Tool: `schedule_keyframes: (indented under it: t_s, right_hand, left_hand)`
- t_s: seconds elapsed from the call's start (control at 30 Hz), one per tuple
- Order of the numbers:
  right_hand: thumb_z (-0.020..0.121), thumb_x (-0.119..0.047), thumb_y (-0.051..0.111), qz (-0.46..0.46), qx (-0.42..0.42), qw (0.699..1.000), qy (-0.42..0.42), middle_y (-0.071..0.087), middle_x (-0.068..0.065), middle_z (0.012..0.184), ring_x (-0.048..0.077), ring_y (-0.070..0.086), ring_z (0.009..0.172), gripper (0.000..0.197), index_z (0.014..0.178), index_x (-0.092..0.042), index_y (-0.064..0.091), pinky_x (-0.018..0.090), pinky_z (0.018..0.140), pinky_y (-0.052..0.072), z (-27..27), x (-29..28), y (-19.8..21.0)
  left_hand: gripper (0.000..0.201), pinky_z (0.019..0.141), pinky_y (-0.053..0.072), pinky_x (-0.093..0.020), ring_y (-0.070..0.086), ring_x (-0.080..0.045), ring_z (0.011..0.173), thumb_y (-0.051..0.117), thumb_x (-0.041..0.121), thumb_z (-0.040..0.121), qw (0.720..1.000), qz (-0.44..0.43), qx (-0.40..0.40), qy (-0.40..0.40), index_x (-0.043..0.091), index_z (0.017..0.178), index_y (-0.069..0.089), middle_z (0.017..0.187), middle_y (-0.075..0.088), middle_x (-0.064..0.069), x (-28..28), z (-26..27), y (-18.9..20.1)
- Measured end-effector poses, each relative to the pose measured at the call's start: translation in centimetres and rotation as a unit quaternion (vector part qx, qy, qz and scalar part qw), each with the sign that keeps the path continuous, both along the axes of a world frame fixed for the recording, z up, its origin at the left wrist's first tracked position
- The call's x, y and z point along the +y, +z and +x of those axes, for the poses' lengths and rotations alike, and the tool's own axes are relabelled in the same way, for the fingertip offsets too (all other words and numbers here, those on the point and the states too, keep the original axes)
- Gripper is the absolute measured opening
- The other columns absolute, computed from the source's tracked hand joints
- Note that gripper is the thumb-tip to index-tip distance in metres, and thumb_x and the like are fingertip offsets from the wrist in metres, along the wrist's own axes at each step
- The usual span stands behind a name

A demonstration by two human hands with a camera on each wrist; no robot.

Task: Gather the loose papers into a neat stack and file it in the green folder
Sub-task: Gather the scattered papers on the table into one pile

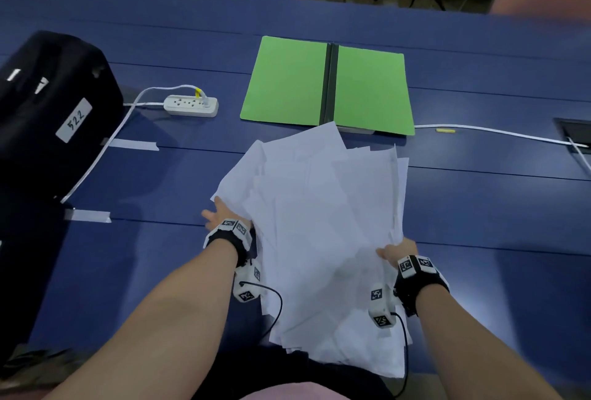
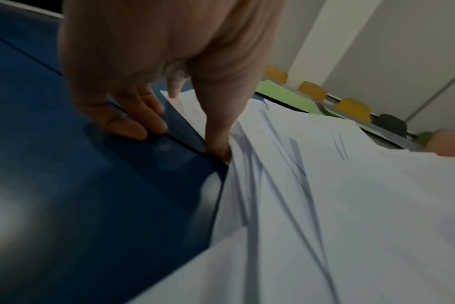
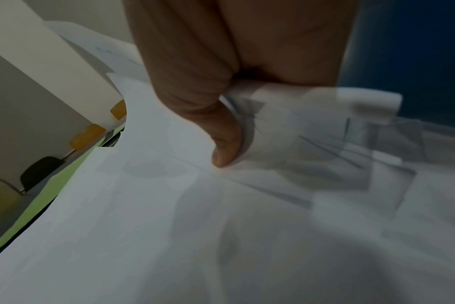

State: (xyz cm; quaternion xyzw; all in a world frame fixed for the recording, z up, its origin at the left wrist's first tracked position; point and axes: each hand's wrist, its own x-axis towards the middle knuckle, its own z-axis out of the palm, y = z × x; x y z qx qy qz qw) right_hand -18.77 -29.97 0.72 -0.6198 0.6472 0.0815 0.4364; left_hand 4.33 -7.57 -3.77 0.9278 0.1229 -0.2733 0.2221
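A loose, fanned pile of white papers [image 1: 319,223] lies on the blue table [image 1: 128,271] in front of me, its near end hanging over the table's edge. The green folder [image 1: 287,79] lies open and flat just beyond the pile; one sheet's corner overlaps its near edge. My left hand [image 1: 219,211] is at the pile's left edge. Its fingers [image 2: 133,119] lie straight on the table and its thumb [image 2: 218,142] presses against the paper edges. My right hand [image 1: 396,251] pinches the pile's right side, thumb [image 3: 223,148] on top, sheets curling up under it.
A black bag [image 1: 48,105] labelled 522 stands at the left. A white power strip [image 1: 191,106] and its cable lie left of the folder. Another white cable [image 1: 495,132] runs right to a table recess [image 1: 574,134]. Tape strips [image 1: 134,144] are stuck on the table. Chairs and tripods stand beyond it.
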Motion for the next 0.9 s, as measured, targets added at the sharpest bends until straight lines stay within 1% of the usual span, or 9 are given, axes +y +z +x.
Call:
schedule_keyframes:
  t_s: [0.13,0.27,0.37,0.43,0.57,0.63,0.73,0.83,0.9]
  right_hand:
    - [0.084,0.005,0.058,0.001,-0.005,1.0,-0.007,0.06,0.024,0.121,0.035,0.059,0.105,0.037,0.12,0.012,0.053,0.041,0.093,0.047,0.1,0.1,-0.2]
    - [0.084,0.002,0.059,0.011,-0.003,1.0,0.0,0.054,0.014,0.098,0.026,0.052,0.088,0.039,0.121,0.011,0.052,0.037,0.083,0.048,0.1,0.1,-0.3]
    - [0.084,0.0,0.062,0.014,-0.004,1.0,0.004,0.059,0.017,0.115,0.03,0.057,0.101,0.045,0.125,0.009,0.049,0.033,0.083,0.044,-0.2,-0.2,-0.4]
    - [0.085,-0.003,0.062,0.016,0.007,1.0,0.007,0.057,0.022,0.126,0.033,0.057,0.108,0.044,0.125,0.009,0.049,0.035,0.088,0.045,-0.3,-0.2,-0.3]
    - [0.085,-0.008,0.063,0.019,0.005,1.0,0.006,0.056,0.023,0.128,0.034,0.057,0.111,0.048,0.127,0.011,0.046,0.039,0.091,0.046,-0.2,-0.2,-0.6]
    - [0.084,-0.013,0.067,0.034,-0.003,0.999,0.01,0.059,0.016,0.116,0.03,0.057,0.099,0.044,0.121,0.005,0.051,0.036,0.081,0.045,-0.3,-0.3,-1.0]
    - [0.084,-0.02,0.069,0.04,-0.006,0.999,0.014,0.055,0.012,0.099,0.027,0.053,0.087,0.033,0.105,0.0,0.054,0.035,0.075,0.044,-0.5,-0.4,-1.7]
    - [0.083,-0.024,0.07,0.058,-0.017,0.998,-0.001,0.058,0.016,0.108,0.033,0.057,0.095,0.056,0.127,0.005,0.049,0.036,0.079,0.047,-0.9,-0.7,-2.0]
    - [0.084,-0.026,0.069,0.072,-0.022,0.997,-0.002,0.057,0.02,0.119,0.034,0.059,0.095,0.065,0.134,0.005,0.042,0.03,0.069,0.051,-1.0,-0.5,-1.5]
  left_hand:
    - [0.061,0.096,0.042,-0.05,0.041,-0.037,0.117,0.082,0.025,0.067,0.997,0.012,-0.067,-0.028,0.02,0.119,0.051,0.128,0.035,-0.013,1.3,-0.2,0.1]
    - [0.018,0.082,0.049,-0.046,0.052,-0.041,0.109,0.056,0.01,0.087,0.993,-0.044,-0.109,-0.013,0.0,0.102,0.06,0.12,0.049,-0.024,1.9,-0.6,0.7]
    - [0.032,0.088,0.044,-0.045,0.054,-0.044,0.114,0.039,0.008,0.096,0.961,-0.149,-0.153,0.177,-0.005,0.124,0.046,0.125,0.053,-0.031,1.7,0.2,4.2]
    - [0.036,0.09,0.041,-0.043,0.054,-0.043,0.114,0.034,0.009,0.098,0.926,-0.202,-0.236,0.216,-0.001,0.132,0.037,0.125,0.054,-0.031,1.3,1.3,8.0]
    - [0.029,0.085,0.043,-0.038,0.058,-0.034,0.099,0.039,0.01,0.093,0.87,-0.321,-0.37,0.049,0.001,0.12,0.046,0.11,0.063,-0.02,0.6,3.1,14.7]
    - [0.02,0.073,0.044,-0.037,0.053,-0.023,0.078,0.042,0.012,0.09,0.848,-0.388,-0.355,-0.07,0.0,0.104,0.05,0.09,0.059,-0.015,-0.2,2.2,17.2]
    - [0.012,0.064,0.044,-0.035,0.052,-0.018,0.073,0.045,0.009,0.091,0.814,-0.499,-0.238,-0.18,0.004,0.097,0.054,0.083,0.059,-0.014,-1.7,-0.5,19.5]
    - [0.017,0.057,0.046,-0.023,0.058,-0.018,0.059,0.046,0.004,0.096,0.796,-0.575,-0.119,-0.148,0.016,0.09,0.056,0.074,0.065,-0.01,-2.2,-2.5,19.3]
    - [0.017,0.046,0.043,-0.015,0.055,-0.004,0.047,0.044,0.006,0.099,0.803,-0.582,-0.077,-0.099,0.014,0.088,0.054,0.064,0.065,0.003,-2.0,-2.9,17.7]
